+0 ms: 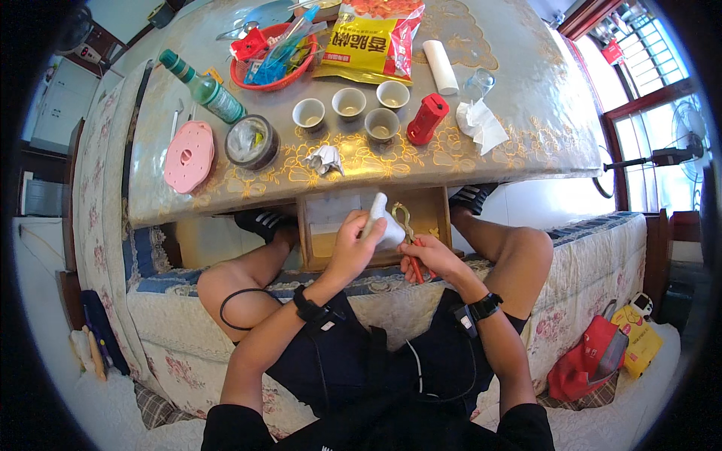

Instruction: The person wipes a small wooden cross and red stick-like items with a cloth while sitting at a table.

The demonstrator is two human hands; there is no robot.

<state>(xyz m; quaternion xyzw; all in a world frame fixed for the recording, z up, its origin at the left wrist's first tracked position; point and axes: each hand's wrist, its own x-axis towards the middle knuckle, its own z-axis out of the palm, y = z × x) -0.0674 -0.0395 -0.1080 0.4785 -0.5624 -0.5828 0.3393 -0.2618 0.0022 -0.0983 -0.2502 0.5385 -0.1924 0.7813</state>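
My left hand [351, 242] grips a wadded white tissue or cloth [390, 232], with one end sticking up past the thumb. In my right hand [435, 255] is a red-handled plier-like tool [416, 270], its brassy looped head pointing up beside the cloth. Whether the cloth touches the tool is hard to tell. Both hands are held over the front of an open wooden drawer [321, 256] under the table. Pale sheets lie in the drawer, along with a small yellow piece [434, 232].
On the table [507, 152] stand several small cups [382, 125], a red device [427, 119], crumpled tissue [482, 125], a clear glass [480, 83], a green bottle [211, 96], a round container [252, 142], a pink disc [189, 158], a red basket [276, 83] and a snack bag [366, 42].
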